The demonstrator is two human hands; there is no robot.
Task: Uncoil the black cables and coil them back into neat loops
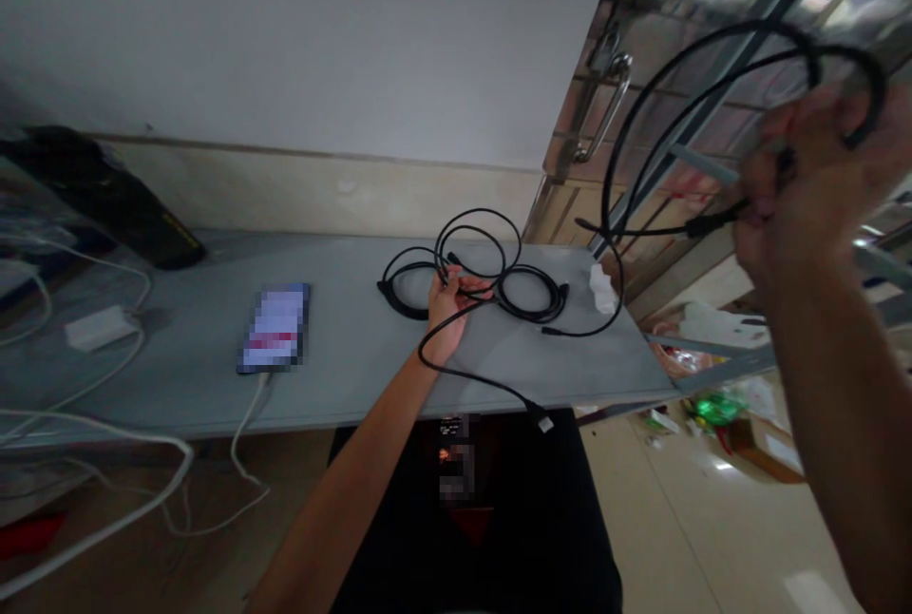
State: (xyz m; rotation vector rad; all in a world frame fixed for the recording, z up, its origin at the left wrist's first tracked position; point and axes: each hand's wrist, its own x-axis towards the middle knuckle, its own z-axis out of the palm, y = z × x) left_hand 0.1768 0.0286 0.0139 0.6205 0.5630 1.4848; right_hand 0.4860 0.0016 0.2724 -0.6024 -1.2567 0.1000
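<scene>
Near the middle of the shelf, my left hand (447, 315) is closed around a loosely looped black cable (470, 374). One end of this cable hangs past the front edge and bears a rectangular USB-type plug (544, 422). Raised at the upper right, my right hand (812, 182) grips another looped black cable (766, 26), slightly blurred. A thin length drops from those loops to a small plug (552, 332) above the shelf's right part. Beside my left hand, a coiled black cable (531, 316) lies on the right and another coil (403, 305) on the left, partly hidden.
The narrow grey shelf (342, 348) runs along a wall. On it are a lit phone (276, 327) with a white cord, a white adapter (101, 329), a black box-like object (135, 205) and a crumpled white piece (602, 289). A metal frame (719, 53) rises at right.
</scene>
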